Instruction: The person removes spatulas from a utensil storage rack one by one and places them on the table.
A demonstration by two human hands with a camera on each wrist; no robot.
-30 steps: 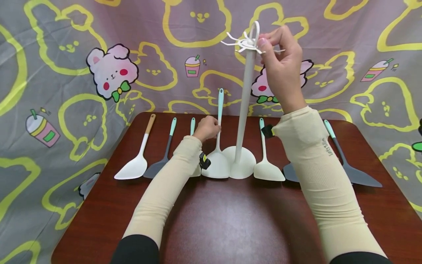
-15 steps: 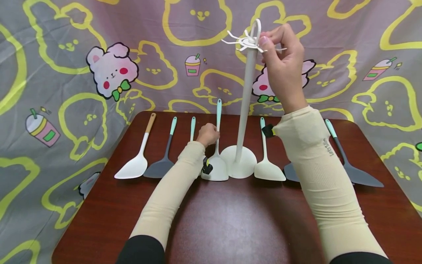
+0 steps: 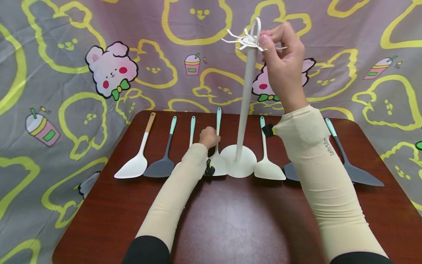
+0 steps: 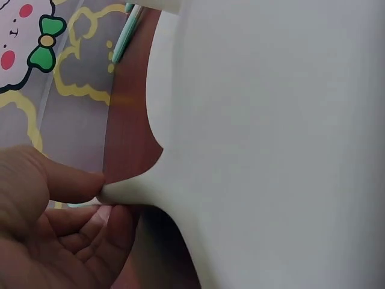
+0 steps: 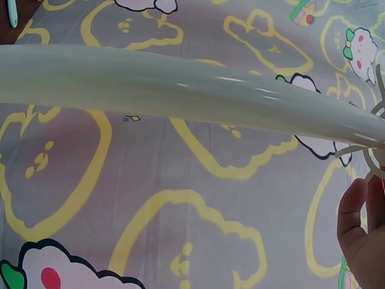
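My left hand (image 3: 209,137) pinches the shaft of a white spatula with a mint handle (image 3: 219,119), just left of a white utensil rack (image 3: 245,110). Up close in the left wrist view, thumb and fingers of the hand (image 4: 72,229) grip the spatula's neck; its broad blade (image 4: 258,150) fills most of that view. The rack has a round base, a tall slightly leaning pole, and a ring of hooks under a loop. At its top, my right hand (image 3: 286,62) pinches the hook ring beside the loop. The pole (image 5: 180,84) crosses the right wrist view.
On the brown table (image 3: 230,223), a white spatula with a wooden handle (image 3: 136,165) and a grey spatula (image 3: 161,167) lie left. Another mint-handled one is partly under my left arm. Right of the rack lie a white spatula (image 3: 268,170) and a grey spatula (image 3: 359,176). A patterned curtain hangs behind.
The spatula in my left hand has come down, its handle end now lower against the curtain. The left forearm has shifted right. My right hand stays at the rack's top.
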